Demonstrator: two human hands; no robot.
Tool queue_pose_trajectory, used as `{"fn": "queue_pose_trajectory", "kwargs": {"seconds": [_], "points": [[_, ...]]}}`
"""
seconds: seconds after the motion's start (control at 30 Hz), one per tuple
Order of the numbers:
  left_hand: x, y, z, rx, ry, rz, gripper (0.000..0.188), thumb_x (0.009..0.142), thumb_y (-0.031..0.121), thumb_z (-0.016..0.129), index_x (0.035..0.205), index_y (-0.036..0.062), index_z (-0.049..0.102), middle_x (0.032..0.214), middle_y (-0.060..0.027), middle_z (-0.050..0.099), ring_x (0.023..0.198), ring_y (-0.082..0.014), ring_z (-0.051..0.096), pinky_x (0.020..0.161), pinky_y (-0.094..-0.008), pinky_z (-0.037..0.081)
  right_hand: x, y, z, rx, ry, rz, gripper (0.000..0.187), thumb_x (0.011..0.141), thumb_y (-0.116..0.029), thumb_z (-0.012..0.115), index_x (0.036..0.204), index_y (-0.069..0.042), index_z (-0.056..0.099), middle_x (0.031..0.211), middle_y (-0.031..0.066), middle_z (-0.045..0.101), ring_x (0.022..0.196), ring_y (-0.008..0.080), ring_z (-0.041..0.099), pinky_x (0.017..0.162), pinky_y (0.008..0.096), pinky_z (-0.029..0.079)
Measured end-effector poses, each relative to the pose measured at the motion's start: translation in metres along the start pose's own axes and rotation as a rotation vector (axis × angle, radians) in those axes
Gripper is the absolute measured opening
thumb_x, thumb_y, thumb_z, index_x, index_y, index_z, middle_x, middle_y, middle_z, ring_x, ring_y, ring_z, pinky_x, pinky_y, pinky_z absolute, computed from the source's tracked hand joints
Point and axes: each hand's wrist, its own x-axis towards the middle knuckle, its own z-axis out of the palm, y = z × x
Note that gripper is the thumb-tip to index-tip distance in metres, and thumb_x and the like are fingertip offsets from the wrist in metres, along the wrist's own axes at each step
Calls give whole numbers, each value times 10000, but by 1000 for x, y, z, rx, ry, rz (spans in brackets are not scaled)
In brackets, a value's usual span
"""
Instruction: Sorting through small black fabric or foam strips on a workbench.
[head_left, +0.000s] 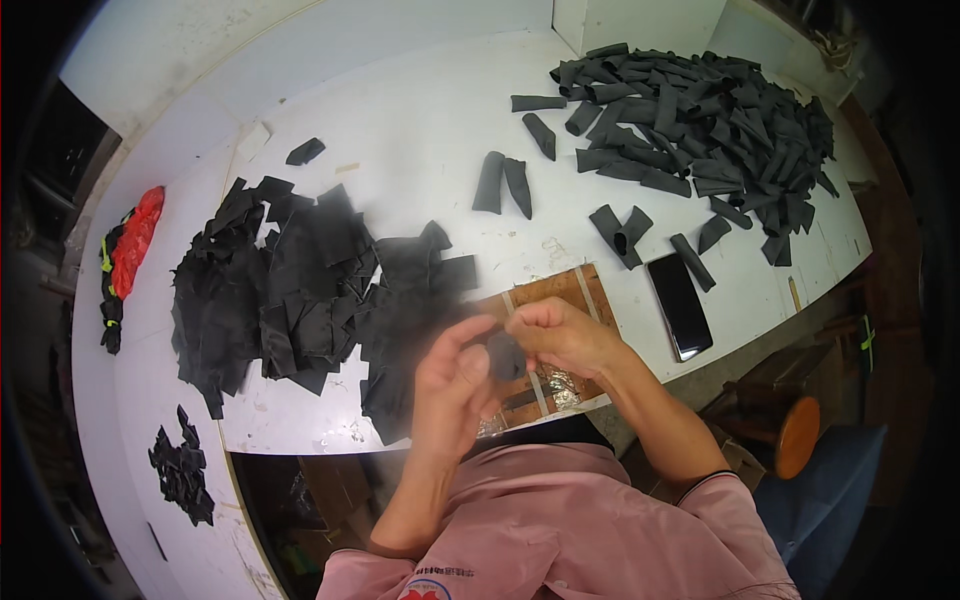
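Observation:
Over the table's front edge, both hands are on one small dark grey fabric piece [507,357], which looks rolled or folded. My left hand [452,378] grips its left side between thumb and curled fingers. From the upper right, my right hand [560,335] pinches its edge with fingertips and thumb. Beneath the hands lies a brown board [592,292] with pale strips and clear tape. Close by on the left is a heap of flat black fabric pieces [315,275], its near right part blurred.
A large pile of dark fabric tubes [690,130] fills the far right, with several loose tubes around it. A phone [680,305] lies right of the board. At left are small black scraps [183,470] and a red plastic bag [137,243]. A round stool [798,437] stands lower right.

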Motion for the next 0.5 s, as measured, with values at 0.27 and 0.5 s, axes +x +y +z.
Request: {"fn": "queue_pose_trajectory", "kwargs": {"seconds": [0.27,0.5], "points": [[13,14,21,845,-59,662,158,766,65,611,890,-28,586,937,-141,587,908,-214,531,812,-307,407,-15,-23,25,-275,341,-218,162,798,-173,585,737,-25,559,666,13,539,601,95,494,550,206,385],[0,0,9,489,63,571,111,758,66,615,806,-20,564,903,-179,587,956,-283,511,802,-390,443,-26,-36,31,-1411,206,-703,204,660,-154,645,740,-1,537,643,76,465,646,249,488,513,344,405]]}}
